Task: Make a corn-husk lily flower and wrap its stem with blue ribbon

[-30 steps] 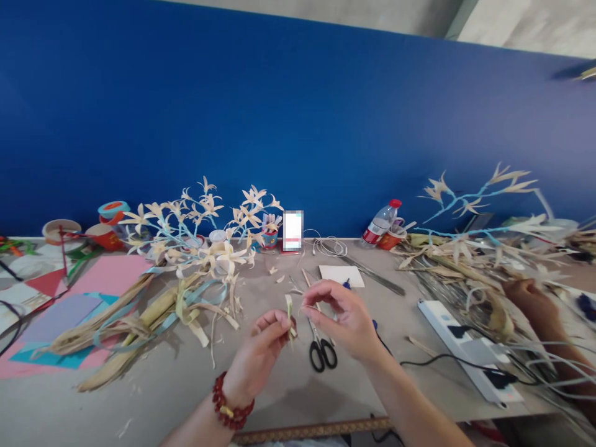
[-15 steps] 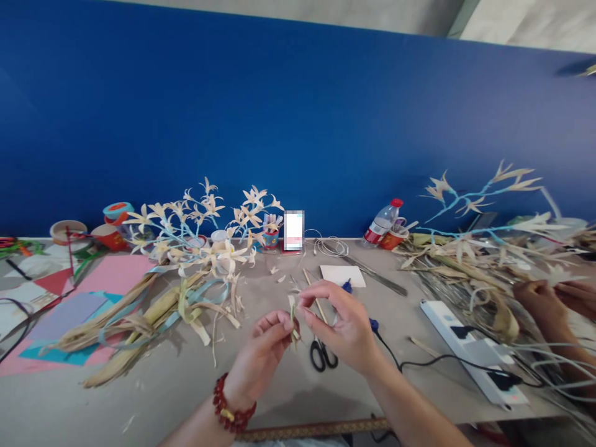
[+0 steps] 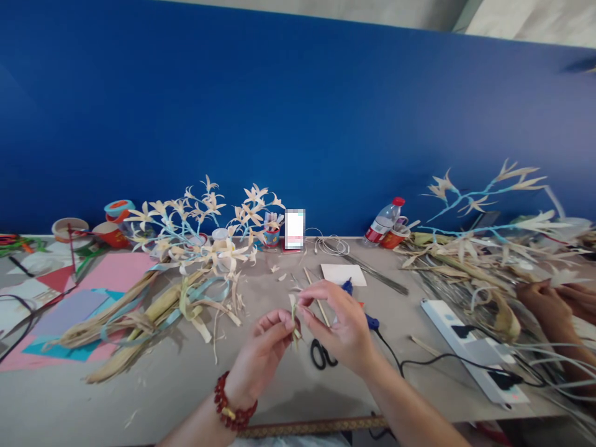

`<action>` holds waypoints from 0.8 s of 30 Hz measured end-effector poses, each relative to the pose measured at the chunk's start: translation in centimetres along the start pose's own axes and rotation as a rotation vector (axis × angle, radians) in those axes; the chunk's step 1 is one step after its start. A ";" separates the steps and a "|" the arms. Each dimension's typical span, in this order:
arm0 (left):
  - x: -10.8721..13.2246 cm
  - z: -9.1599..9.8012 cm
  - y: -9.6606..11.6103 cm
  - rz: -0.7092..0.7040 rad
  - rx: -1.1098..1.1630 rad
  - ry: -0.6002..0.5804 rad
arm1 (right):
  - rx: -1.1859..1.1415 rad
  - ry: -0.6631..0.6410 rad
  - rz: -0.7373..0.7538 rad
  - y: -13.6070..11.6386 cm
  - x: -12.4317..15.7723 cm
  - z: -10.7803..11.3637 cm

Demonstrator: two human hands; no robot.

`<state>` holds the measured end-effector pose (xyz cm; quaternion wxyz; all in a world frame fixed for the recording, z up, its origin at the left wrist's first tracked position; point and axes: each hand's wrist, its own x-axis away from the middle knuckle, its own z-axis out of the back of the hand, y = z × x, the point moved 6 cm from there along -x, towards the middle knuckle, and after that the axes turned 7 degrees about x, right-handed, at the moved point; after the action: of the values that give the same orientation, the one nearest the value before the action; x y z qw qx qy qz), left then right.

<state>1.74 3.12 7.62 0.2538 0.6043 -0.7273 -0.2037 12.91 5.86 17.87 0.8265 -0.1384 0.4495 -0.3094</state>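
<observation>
My left hand, wearing a red bead bracelet, is closed on a small strip of pale green dried husk, pinched between thumb and fingers. The strip stands up from the fingertips, and its lower part is mostly hidden by them. My right hand curls in from the right, thumb and index fingertips nearly together right beside the strip. Whatever may be between those fingertips is too small to make out. Black-handled scissors lie on the table under my right hand, partly covered by it. A thin stick lies just behind.
Husk flowers on blue stems stand at the back left, with husk bundles before them. A blue glue gun lies near a white power strip. A bottle leans behind. At right, another person's hands work among husks.
Both my hands stay almost in place around the husk strip, with only slight finger movement. The view has shifted very slightly.
</observation>
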 end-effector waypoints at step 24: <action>0.2 -0.1 0.2 -0.017 -0.019 0.004 | 0.007 0.006 0.048 -0.3 0.2 -0.4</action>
<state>1.62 3.01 7.90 0.2592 0.6084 -0.7197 -0.2114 12.60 5.52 17.68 0.8328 -0.1237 0.4542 -0.2914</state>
